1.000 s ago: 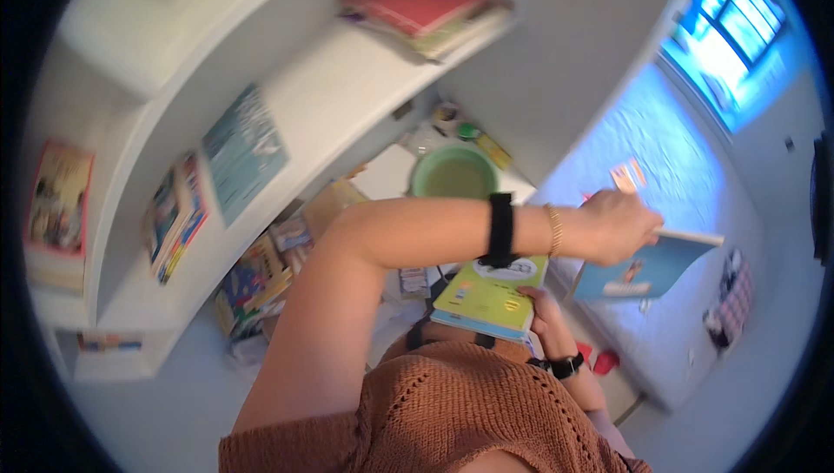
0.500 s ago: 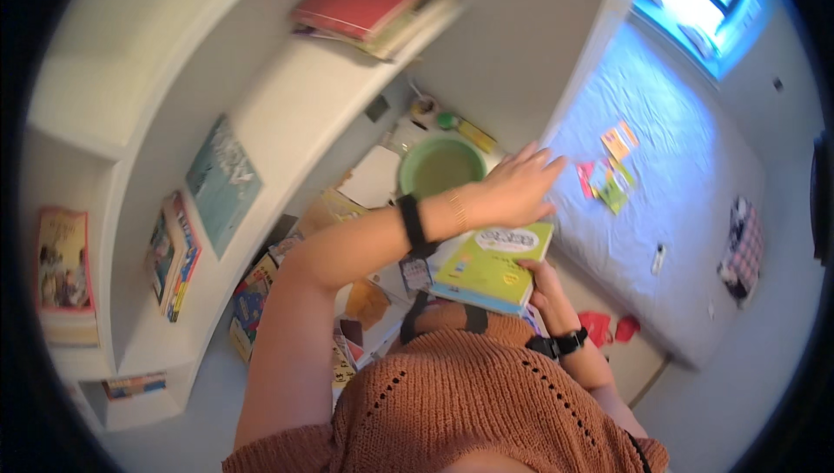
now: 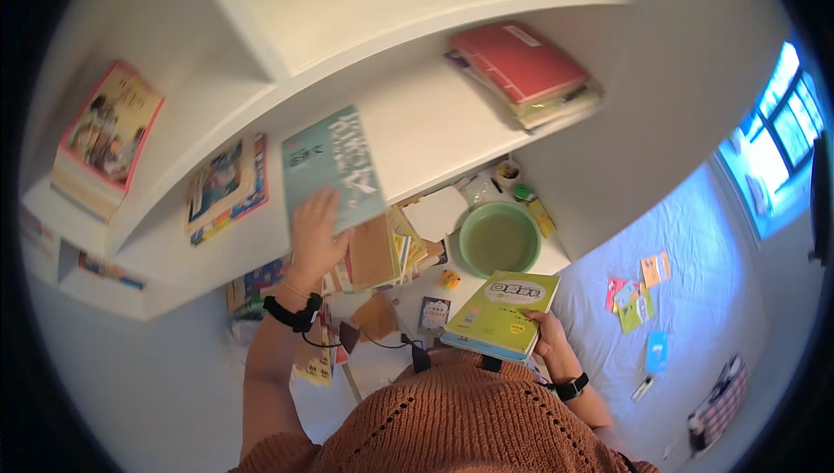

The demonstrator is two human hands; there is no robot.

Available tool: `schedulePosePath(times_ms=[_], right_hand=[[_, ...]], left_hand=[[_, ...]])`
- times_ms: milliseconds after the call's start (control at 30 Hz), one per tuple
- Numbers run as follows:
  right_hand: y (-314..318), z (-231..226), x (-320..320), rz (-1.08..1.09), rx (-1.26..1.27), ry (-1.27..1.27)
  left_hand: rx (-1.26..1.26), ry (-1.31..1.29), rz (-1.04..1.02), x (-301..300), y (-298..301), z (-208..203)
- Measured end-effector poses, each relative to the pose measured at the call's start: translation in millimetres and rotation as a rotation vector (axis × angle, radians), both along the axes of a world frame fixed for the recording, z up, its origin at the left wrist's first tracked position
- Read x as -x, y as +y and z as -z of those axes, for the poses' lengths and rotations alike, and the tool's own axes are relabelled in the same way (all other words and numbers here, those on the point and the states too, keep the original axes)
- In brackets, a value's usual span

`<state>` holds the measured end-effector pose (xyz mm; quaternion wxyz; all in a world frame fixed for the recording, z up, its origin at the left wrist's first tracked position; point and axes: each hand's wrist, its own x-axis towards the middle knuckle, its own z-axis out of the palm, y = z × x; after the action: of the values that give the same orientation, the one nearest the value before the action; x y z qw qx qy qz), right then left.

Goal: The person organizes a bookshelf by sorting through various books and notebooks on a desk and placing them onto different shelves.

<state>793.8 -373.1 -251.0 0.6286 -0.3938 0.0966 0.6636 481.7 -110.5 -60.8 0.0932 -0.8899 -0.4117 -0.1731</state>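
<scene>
My left hand (image 3: 315, 237) reaches up to the white shelf, its fingers laid on the lower part of a teal book (image 3: 334, 156) that lies flat there. The fingers look stretched out, though slightly blurred, and the thumb is spread aside. Against the front of my body, my right hand (image 3: 547, 334) grips a small stack of books by its right edge. On top of that stack is a yellow-green book (image 3: 504, 308), with a blue edge showing beneath it.
Left of the teal book several books (image 3: 228, 188) lie stacked. A red book (image 3: 521, 60) tops another pile at the shelf's right end. Below, a green basin (image 3: 499, 240) stands on the cluttered desk. The bed (image 3: 608, 343) at right holds colourful packets.
My left hand has swung from above the yellow-green book leftward onto the teal book. The view has turned toward the shelves. My right hand keeps its hold on the stack.
</scene>
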Motion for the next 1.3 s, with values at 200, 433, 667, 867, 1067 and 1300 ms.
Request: schedulePosePath(times_ms=[200, 433, 667, 867, 1067, 1300], right_hand=[[11.5, 4.9, -4.3, -0.041, -0.051, -0.007], [10.7, -20.2, -0.4, 0.074, -0.061, -0.012], [-25.0, -24.8, -4.5, 0.218, -0.073, -0.126], [-35.9, -65.4, -15.2, 0.275, -0.171, -0.213], [-6.4, -103.8, -29.6, 0.071, -0.439, -0.247], [66.9, -106.3, 32.0, -0.416, -0.32, -0.449]], left_hand=[[0.241, -0.507, -0.084, -42.7, -38.9, -59.4], [-0.365, -0.702, 0.346, -198.9, 19.6, -76.3], [0.058, -0.158, 0.404, -357.2, 6.1, -43.8], [0.393, -0.269, 0.878, -280.3, -60.7, -22.5], [1.203, -0.849, 0.521, -146.3, -56.2, 41.6], [1.691, -1.506, 0.14, -69.6, -91.6, 50.9]])
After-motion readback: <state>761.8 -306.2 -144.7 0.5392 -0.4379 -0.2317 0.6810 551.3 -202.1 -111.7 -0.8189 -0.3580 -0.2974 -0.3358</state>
